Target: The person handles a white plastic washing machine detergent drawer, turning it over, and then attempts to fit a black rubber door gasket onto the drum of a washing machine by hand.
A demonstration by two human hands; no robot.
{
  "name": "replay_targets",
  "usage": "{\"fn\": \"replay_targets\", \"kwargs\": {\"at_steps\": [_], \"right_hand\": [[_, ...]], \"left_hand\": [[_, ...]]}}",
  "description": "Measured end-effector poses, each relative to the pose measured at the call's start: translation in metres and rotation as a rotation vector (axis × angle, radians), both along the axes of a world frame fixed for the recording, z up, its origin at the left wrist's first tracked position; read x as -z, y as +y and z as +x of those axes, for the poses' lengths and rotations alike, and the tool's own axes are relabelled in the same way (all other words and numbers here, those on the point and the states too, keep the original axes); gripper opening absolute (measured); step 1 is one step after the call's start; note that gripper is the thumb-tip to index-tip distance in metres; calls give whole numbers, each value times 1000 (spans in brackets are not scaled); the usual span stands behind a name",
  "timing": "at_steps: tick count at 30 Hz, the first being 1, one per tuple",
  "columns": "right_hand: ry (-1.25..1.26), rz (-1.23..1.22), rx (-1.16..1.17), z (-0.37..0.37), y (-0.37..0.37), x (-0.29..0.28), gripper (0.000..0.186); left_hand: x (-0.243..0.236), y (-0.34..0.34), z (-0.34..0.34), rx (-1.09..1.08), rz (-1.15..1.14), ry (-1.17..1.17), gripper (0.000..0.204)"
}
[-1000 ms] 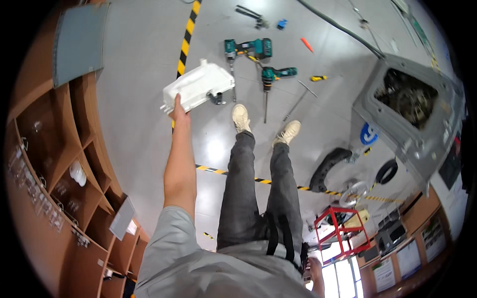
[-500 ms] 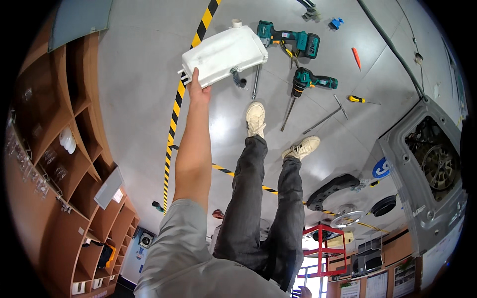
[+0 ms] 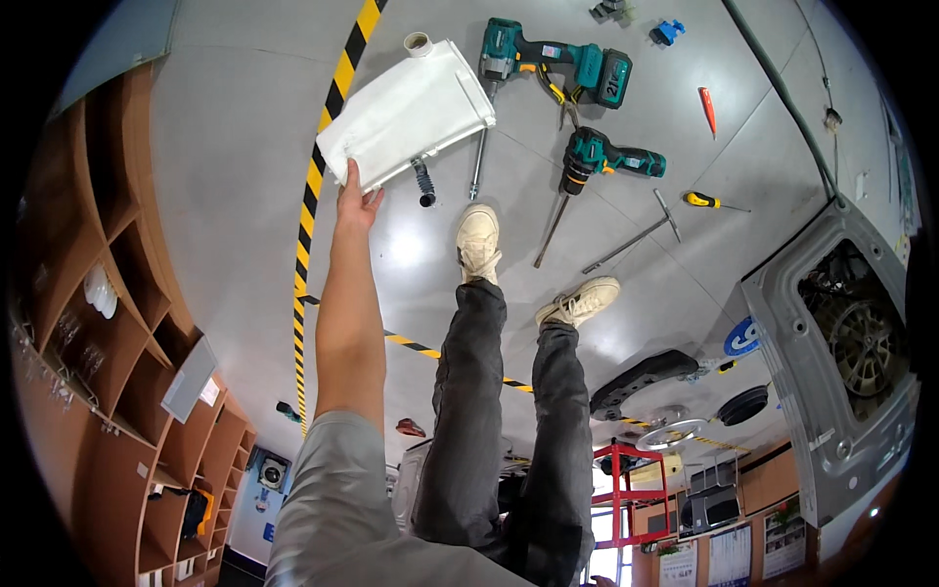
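Reaching up the left half of the head view, my left hand [image 3: 359, 201] grips the near left edge of a white plastic tank [image 3: 406, 112]. My thumb lies over its top, and my other fingers curl at the lower edge. The tank sits at an angle, with a round neck [image 3: 419, 43] at its far end and a short black ribbed hose [image 3: 424, 183] on the near side. Beyond its right end lies a green-and-black impact wrench [image 3: 562, 64] with a long socket extension. A dark sliver at the lower border, probably my right hand [image 3: 603, 582], shows no fingers clearly.
On the grey floor lie a cordless drill [image 3: 606, 161] with a long bit, a T-handle wrench [image 3: 636, 240], a yellow screwdriver [image 3: 714, 201] and a red marker-like tool [image 3: 707, 112]. Yellow-black tape [image 3: 311, 201] runs at left. A grey car door [image 3: 827, 333] stands right, wooden shelving [image 3: 137, 342] left.
My view has shifted, so the floor and tools sit differently in it. The tank has tilted, showing more of its flat top and its neck opening. My left hand stays at the same edge.
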State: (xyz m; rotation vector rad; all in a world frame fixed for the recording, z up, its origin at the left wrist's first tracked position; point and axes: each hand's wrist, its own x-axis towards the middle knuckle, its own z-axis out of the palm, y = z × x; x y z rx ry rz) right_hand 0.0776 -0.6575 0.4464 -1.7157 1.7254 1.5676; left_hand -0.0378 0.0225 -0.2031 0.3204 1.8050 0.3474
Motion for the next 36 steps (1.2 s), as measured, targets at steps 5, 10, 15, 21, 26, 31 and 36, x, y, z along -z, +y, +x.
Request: {"fn": "replay_targets", "kwargs": {"at_steps": [5,10,15,21,26,31,36], "right_hand": [[-4,57,14,-5,26,14,45],[7,68,-30,17,24,27,45],[5,17,-103,-4,-32,33,40],[-45,36,-105,-15,-35,47,33],[-131,119,-65,-33,-62,35,29],[-244,146,-52,-33,-35,25,29],[-357,209,-6,-61,-35,12,25]], "left_hand": [[41,-13,-3,55,-25,-42,78],[60,-13,-29,-20,-30,-121,80],[41,-24,-13,-117,-50,-76,70],[-25,-82,-26,429,-152,35,65],[-107,-174,-117,1487,-87,283,55],[-225,-246,-202,1308,-257,239,43],[-349,-265,-226,1114,-326,217,39]]}}
